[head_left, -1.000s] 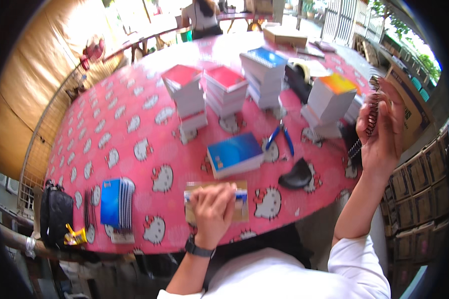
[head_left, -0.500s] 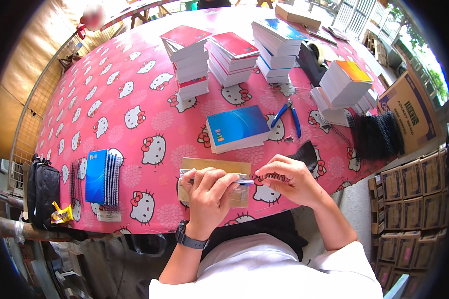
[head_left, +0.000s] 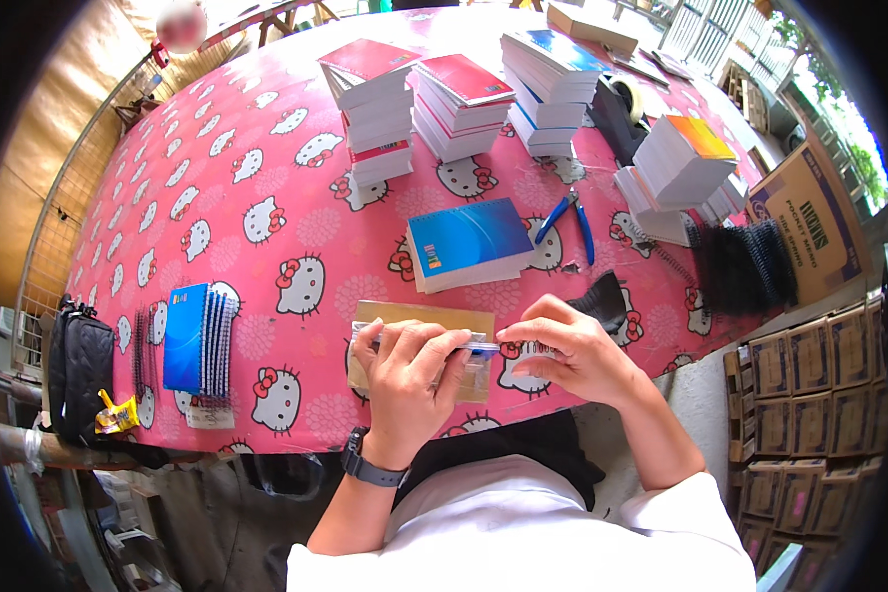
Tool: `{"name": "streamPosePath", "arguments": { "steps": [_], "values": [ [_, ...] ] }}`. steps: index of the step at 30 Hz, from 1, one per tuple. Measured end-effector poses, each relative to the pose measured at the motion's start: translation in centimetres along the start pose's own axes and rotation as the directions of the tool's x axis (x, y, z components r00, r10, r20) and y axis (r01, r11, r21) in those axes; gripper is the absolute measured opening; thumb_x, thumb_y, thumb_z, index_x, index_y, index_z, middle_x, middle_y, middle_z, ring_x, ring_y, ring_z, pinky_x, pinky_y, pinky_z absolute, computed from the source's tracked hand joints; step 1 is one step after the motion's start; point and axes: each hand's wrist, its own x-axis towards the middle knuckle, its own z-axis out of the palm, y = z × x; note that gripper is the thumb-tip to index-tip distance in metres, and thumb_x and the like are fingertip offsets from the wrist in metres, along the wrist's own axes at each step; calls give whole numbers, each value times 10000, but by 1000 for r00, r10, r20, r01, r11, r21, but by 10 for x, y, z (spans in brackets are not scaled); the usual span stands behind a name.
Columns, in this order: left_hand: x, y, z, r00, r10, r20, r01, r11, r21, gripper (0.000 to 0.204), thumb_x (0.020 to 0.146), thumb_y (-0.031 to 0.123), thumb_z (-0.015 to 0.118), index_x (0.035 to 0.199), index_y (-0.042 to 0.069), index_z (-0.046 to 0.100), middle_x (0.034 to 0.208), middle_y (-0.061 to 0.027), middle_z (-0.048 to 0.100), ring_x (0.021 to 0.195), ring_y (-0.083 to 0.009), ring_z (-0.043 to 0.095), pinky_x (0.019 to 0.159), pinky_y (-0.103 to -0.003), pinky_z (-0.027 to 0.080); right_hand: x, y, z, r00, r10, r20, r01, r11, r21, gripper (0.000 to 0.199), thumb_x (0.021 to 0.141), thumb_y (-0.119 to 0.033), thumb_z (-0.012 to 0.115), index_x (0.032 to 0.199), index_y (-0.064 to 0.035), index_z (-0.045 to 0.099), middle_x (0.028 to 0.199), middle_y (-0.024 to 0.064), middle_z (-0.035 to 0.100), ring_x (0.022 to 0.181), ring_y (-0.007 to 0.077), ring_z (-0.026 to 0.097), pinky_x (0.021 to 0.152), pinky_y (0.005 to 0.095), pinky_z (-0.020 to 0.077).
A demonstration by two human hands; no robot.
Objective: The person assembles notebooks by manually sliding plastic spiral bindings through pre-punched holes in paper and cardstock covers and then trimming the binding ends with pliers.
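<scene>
- While both hands met at the near edge of the table point(head_left: 266, 128), at about six o'clock in the view, the left hand point(head_left: 409, 380) lay curled over a small pad of pages with a tan card back point(head_left: 419, 318), fingers pressing down on its upper edge and thumb tucked under.
- The right hand point(head_left: 577, 355) was pinched nearly closed, thumb and forefinger gripping a dark spiral binding coil point(head_left: 523, 348) that ran along the pad's right end toward three o'clock.
- The pad looked light and fairly stiff as a block, though loose sheets would likely slide apart unless clamped flat near the punched edge; holding it there with the whole palm seemed the safest place.
- The coil seemed thin, springy and easy to bend or let twist away, so it probably wanted a fingertip pinch close to the pages, not at its free end.
- At twelve o'clock from the hands lay a blue-covered notebook point(head_left: 469, 242), with blue-handled pliers point(head_left: 572, 215) just beside it at one o'clock.
- Further off at twelve stood stacks of red- and blue-covered notebooks point(head_left: 454, 104).
- At two o'clock a heap of black binding coils point(head_left: 745, 266) rested by a cardboard box point(head_left: 809, 222).
- At nine o'clock lay a finished blue spiral notebook point(head_left: 195, 335).
</scene>
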Motion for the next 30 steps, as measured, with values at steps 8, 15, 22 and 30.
{"name": "streamPosePath", "arguments": {
  "steps": [8,15,22,30],
  "values": [
    [5,8,-5,974,101,204,-83,992,-98,139,818,260,682,939,194,697,890,16,608,859,-185,543,914,-433,281,-11,-9,2,956,284,72,-291,948,130,463,907,-41,587,1347,-88,454,871,97,669,776,238,666,724,313,532],
    [6,13,-3,971,124,206,-110,991,-79,161,814,242,676,975,227,684,938,41,586,887,-163,542,885,-409,290,-65,58,-29,876,347,-335,-472,761,-446,738,711,-368,797,1323,-105,479,1306,217,498,1167,390,483,982,465,416],
    [19,6,-11,954,218,206,-193,972,-136,199,782,279,717,972,224,693,890,44,606,879,-147,576,872,-380,328,-65,68,-25,823,471,-318,-568,706,-423,745,636,-401,826,1249,-97,530,1430,238,358,1268,415,385,1015,535,364],
    [21,1,-10,930,224,290,-196,973,-121,147,808,227,698,926,144,667,913,-4,636,887,-202,592,812,-362,447,-60,68,-21,792,529,-305,-610,657,-443,751,583,-430,846,1212,-122,574,1445,203,355,1290,390,377,1008,557,363]
  ]
}}
